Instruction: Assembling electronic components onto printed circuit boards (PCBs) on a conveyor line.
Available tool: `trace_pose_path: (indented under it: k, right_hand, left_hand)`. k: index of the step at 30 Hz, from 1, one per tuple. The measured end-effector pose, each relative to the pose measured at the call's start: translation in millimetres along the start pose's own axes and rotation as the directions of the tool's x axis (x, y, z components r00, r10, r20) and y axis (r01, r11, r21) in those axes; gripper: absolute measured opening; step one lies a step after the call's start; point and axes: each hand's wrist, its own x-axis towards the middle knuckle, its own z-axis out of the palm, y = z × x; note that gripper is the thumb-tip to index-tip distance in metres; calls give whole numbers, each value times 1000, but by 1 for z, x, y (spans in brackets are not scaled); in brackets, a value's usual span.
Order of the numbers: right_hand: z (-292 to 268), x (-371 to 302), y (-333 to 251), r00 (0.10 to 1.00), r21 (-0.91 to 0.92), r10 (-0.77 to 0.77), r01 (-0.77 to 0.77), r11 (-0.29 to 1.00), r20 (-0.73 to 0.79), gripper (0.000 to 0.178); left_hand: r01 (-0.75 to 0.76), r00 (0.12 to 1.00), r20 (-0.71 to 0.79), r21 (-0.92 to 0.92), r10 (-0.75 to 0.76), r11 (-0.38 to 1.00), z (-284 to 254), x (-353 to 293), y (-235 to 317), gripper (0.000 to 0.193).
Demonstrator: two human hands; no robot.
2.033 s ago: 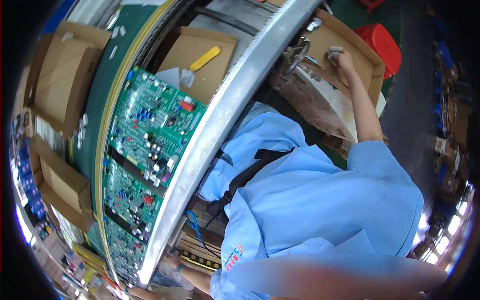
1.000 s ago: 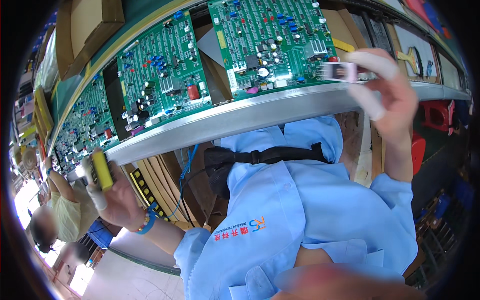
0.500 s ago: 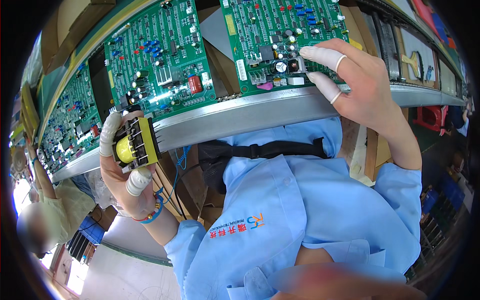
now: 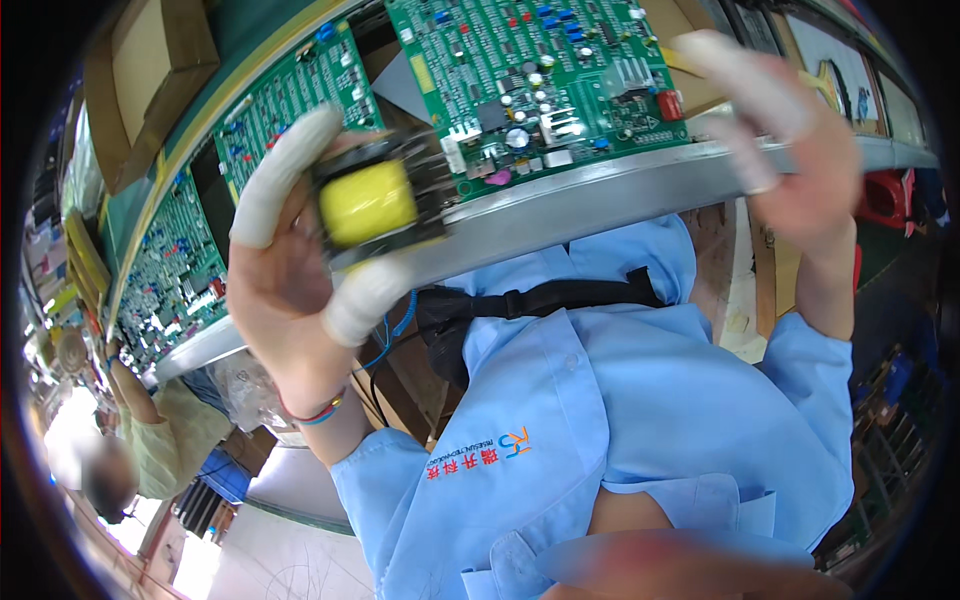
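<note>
Evidently, your left hand (image 4: 290, 275) grips the yellow-and-black transformer (image 4: 368, 203) above the metal rail (image 4: 590, 190).
Your thumb and forefinger, in white finger cots (image 4: 272, 185), pinch its edges, presumably to keep the pins unobstructed; these point toward the nearest green circuit board (image 4: 470, 70), contact not determinable. Your right hand (image 4: 800, 165), blurred, is parted beside that board's right end, nothing visible between thumb and forefinger. Boards line the rail; a cardboard box (image 4: 185, 45) stands behind, a co-worker (image 4: 170, 440) at far left, a red stool (image 4: 885, 200) at right.

Left fingers (image 4: 287, 177) holding yellow transformer (image 4: 368, 203), green circuit boards (image 4: 470, 75)
</note>
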Motion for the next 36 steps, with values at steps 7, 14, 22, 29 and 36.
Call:
trace_pose_path:
  k: [7, 14, 22, 29, 36]
  right_hand:
    - [-58, -170, 54, 443, 137, 679, -771, 622, -586, 33]
    - [-57, -350, 97, 81, -219, 933, -976, 2, -349, 44]
    - [10, -411, 131, 67, 0, 992, -998, 67, 104, 43]
    - [14, -416, 131, -13, 180, 991, -983, -37, 130, 37]
    - [13, -404, 121, -23, -17, 980, -1000, -20, 196, 38]
  left_hand:
    - [-449, 893, 379, 777, 242, 441, 73, 57, 14, 84]
    - [-418, 907, 420, 888, 31, 192, 115, 69, 27, 82]
    - [-548, 835, 549, 825, 40, 138, 97, 83, 20, 79]
    - [-584, 806, 591, 786, 29, 201, 104, 87, 8, 56]
    - [-442, 892, 442, 897, -97, 31, 94, 81, 9, 68]
